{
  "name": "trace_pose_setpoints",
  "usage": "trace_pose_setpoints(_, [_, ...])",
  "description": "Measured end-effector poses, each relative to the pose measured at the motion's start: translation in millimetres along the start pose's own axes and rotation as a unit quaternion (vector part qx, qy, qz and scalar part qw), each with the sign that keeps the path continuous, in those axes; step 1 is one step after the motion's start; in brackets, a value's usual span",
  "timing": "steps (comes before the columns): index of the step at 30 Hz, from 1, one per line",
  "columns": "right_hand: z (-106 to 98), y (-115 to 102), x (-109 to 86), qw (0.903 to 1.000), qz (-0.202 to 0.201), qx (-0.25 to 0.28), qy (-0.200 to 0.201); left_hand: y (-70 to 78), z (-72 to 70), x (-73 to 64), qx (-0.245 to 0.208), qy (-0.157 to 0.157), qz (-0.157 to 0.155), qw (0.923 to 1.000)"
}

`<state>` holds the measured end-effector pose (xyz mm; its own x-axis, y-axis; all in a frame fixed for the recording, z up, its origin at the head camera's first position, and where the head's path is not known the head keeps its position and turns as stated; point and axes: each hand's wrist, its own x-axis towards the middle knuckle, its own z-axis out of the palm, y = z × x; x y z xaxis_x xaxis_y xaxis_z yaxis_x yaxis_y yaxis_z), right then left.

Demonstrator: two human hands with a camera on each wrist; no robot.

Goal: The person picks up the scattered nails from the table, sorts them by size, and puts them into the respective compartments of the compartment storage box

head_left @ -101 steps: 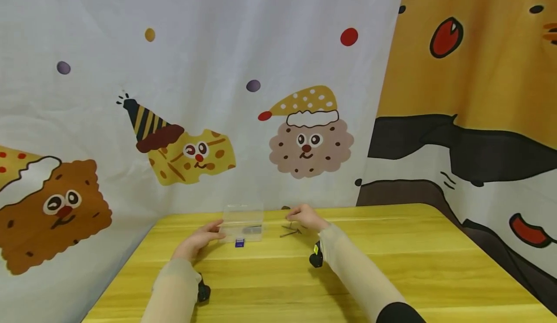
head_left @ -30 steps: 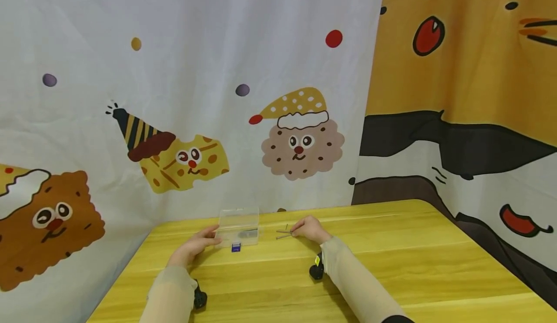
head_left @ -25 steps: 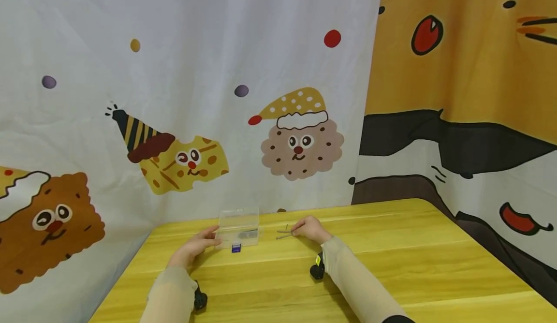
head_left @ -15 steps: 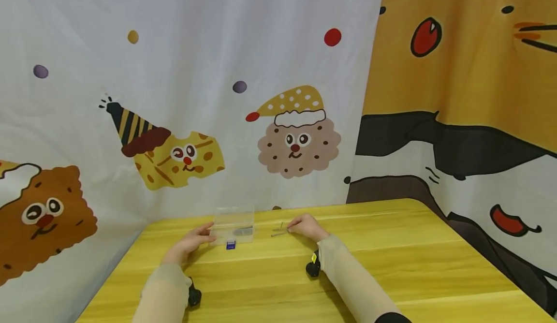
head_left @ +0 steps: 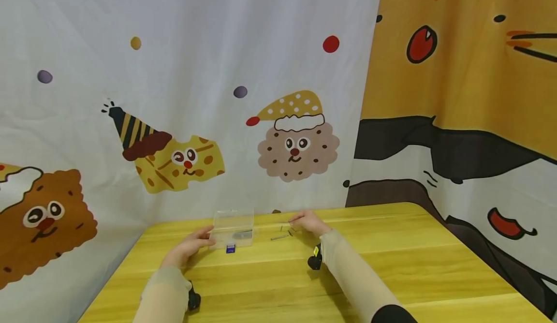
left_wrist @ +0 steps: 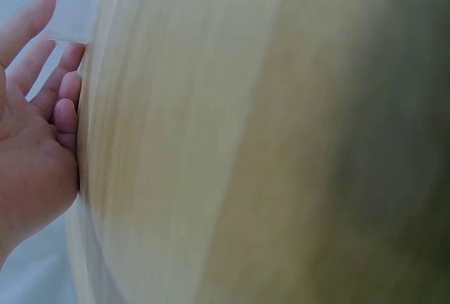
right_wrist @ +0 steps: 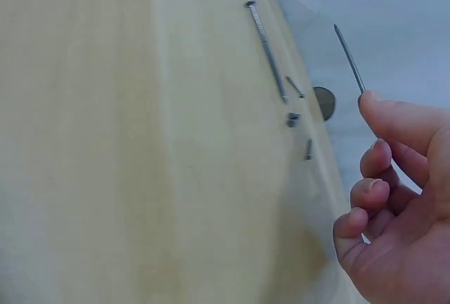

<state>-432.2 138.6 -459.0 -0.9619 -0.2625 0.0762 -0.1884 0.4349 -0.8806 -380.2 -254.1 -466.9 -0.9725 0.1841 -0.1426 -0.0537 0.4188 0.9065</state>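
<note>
Wood-grain tabletop [head_left: 261, 284], cartoon-printed curtain [head_left: 196, 52] behind. Left hand [head_left: 189, 246], fingers apart, touches left side of clear box [head_left: 233, 219], lid up. Right hand [head_left: 311, 223] pinches nail [right_wrist: 349, 58], right of box; fingers hide its other end. Second nail [right_wrist: 268, 54], small fasteners [right_wrist: 292, 119] lie nearby on tabletop. Blue piece [head_left: 230, 249] at box's front.

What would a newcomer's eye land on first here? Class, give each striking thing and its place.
Probably the white backdrop behind the table, with its hat-wearing cartoon cheese left of a cartoon biscuit. Next, the thin nail, point outward, pinched in the right hand above loose metal fasteners. Then the clear plastic box, lid raised, near the table's far edge, with the left hand at its left side.
</note>
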Motion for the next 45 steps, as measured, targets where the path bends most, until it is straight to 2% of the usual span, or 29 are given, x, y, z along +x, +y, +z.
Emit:
trace_pose_setpoints(6, [-8.4, -9.9, 8.7, 0.9999, -0.012, -0.004, -0.009, -3.1, -1.2, 1.7, 0.002, 0.008, -0.003, 1.0000])
trace_pose_setpoints(12, [-13.0, -23.7, 17.8, 0.9998, 0.005, 0.010, -0.015, -3.6, -2.2, -2.1, -0.001, 0.009, -0.001, 1.0000])
trace_pose_setpoints(17, [-13.2, -33.6, 19.8, 0.9994, 0.007, 0.016, -0.031, -5.7, -3.8, -4.0, 0.001, 0.008, -0.002, 1.0000])
trace_pose_setpoints(26, [-11.5, -39.5, 23.6, 0.9995, 0.006, -0.001, -0.032, -10.1, -4.3, -4.5, 0.007, 0.016, -0.005, 0.9998])
trace_pose_setpoints(35, [-3.2, -41.1, 26.6, 0.9986, -0.009, 0.012, -0.050, -8.7, -3.2, -3.8, 0.011, 0.016, 0.003, 0.9998])
trace_pose_setpoints(45, [18.8, -39.5, 31.2, 0.9982, -0.028, 0.004, -0.054, -2.4, 1.1, -0.8, 0.012, 0.010, 0.009, 0.9998])
